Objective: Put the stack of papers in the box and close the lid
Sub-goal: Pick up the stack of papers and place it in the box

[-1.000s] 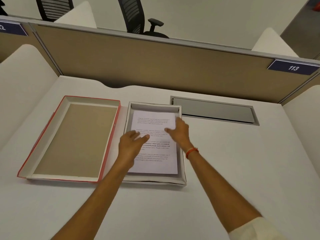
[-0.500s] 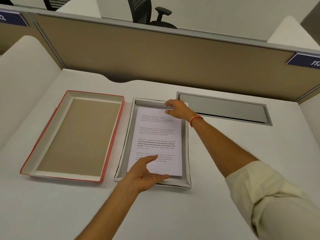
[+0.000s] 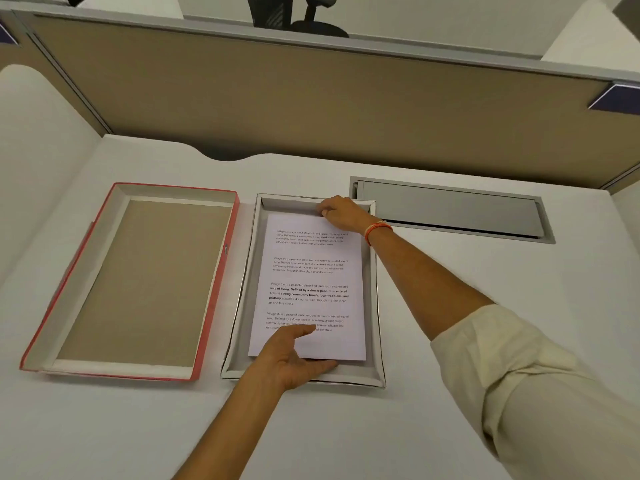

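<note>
Lying in the grey box [image 3: 376, 306] at frame centre, stack of papers [image 3: 310, 271] pinched at its near edge by left hand [image 3: 294, 358], far edge under right hand [image 3: 341, 213], fingertips hidden, red-edged lid [image 3: 221, 271] leftward.

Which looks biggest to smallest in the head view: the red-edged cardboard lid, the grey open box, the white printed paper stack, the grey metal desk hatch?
1. Red-edged cardboard lid
2. Grey open box, close behind
3. White printed paper stack and grey metal desk hatch: too alike, and the hatch lies farther away.
</note>
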A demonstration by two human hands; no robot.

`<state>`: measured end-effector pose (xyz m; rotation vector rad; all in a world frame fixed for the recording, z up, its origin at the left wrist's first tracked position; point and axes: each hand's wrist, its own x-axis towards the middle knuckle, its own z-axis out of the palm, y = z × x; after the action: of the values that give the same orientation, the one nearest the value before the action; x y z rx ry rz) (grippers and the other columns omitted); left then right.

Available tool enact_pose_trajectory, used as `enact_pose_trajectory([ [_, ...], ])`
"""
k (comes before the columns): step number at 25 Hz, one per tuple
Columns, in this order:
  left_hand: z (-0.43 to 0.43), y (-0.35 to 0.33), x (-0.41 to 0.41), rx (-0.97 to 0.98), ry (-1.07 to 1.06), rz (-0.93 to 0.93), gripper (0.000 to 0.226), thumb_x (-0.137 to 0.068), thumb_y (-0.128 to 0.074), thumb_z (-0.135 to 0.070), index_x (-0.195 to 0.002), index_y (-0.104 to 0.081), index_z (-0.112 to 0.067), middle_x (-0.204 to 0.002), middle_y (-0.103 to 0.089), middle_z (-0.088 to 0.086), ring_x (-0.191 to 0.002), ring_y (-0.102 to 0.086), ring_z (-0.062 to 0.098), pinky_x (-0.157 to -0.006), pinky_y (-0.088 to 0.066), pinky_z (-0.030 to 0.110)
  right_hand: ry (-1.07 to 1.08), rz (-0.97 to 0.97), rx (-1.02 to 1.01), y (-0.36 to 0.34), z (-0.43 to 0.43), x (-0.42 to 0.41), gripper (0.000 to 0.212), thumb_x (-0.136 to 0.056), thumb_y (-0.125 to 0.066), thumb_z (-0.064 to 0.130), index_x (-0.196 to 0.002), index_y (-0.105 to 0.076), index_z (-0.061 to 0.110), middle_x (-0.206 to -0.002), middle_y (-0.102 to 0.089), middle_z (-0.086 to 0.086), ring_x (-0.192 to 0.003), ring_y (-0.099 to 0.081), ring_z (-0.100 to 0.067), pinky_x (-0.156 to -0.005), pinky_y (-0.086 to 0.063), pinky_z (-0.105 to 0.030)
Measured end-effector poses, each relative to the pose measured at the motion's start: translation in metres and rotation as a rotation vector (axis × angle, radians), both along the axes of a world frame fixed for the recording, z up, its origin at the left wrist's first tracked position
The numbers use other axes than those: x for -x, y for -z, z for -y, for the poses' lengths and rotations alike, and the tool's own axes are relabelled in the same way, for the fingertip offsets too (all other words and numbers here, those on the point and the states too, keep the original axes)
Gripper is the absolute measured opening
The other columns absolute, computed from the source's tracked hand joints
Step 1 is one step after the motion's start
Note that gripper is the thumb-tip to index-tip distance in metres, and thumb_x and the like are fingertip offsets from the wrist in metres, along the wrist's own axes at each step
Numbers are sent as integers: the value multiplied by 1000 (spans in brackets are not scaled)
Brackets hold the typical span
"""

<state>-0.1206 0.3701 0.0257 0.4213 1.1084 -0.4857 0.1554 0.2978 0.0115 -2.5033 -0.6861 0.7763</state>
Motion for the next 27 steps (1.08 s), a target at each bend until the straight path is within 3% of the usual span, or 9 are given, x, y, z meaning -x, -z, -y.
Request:
enact_pose_trajectory([
  [5, -1, 5, 0, -14, 24, 15, 34, -82, -66, 6, -104, -55, -17, -124, -53, 22, -117, -53, 53, -95, -45, 70, 7, -12, -30, 3, 1, 2, 37, -101, -36, 10, -129, -61, 8, -139, -56, -12, -125, -52, -32, -104, -40, -34],
  [11, -3, 3, -2, -13, 42, 19, 31, -85, -63, 7, -106, -56, -15, -120, -53, 23, -117, -52, 54, -97, -44, 70, 4, 11, -40, 5, 1, 2, 38, -99, -35, 6, -123, -65, 6, -135, -59, -15, -123, -54, -33, -104, -41, -35],
  [21, -7, 5, -2, 10, 51, 33, 31, -84, -61, 9, -102, -53, -15, -116, -51, 22, -110, -52, 56, -76, -50, 73, 5, 10, -39, 5, 0, 4, 38, -100, -36, 7, -125, -65, 9, -135, -60, -12, -121, -56, -33, -103, -44, -35],
  [27, -7, 8, 1, 15, 35, 30, 39, -81, -65, 9, -108, -53, -16, -121, -51, 23, -113, -52, 56, -79, -49, 74, -44, 49, -44, 1, 3, 7, 38, -98, -36, 4, -123, -65, 5, -132, -62, -14, -119, -57, -34, -105, -45, -39],
])
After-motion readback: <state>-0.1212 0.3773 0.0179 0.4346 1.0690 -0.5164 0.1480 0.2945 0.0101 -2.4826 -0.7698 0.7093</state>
